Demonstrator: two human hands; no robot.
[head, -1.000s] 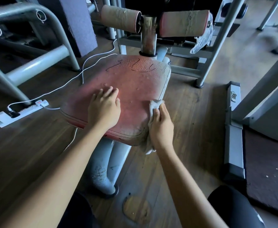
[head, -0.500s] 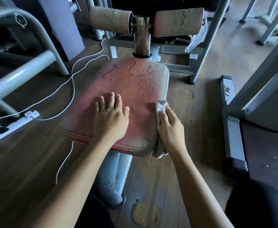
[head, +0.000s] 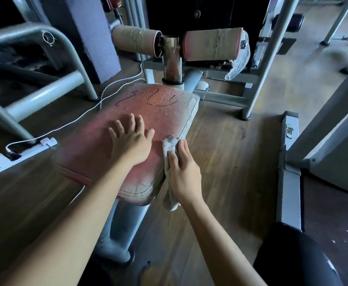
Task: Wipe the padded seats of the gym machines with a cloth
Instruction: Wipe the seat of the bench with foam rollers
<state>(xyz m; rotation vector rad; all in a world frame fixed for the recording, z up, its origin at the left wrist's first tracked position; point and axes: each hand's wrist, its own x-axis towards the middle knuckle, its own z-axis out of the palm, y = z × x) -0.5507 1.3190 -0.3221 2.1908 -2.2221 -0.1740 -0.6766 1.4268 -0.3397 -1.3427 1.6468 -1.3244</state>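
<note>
Now R hand [head: 184, 174] presses cloth [head: 169, 144] on seat [head: 162, 112]; L hand [head: 131, 143] flat.

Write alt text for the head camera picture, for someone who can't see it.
A person's right hand presses a grey cloth against the right edge of a worn red padded seat, while the left hand rests flat on top. A white power strip lies on the floor.

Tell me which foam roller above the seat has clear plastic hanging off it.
The cracked roller right of the steel post; the plastic hangs from its outer end. The left roller has none.
</note>
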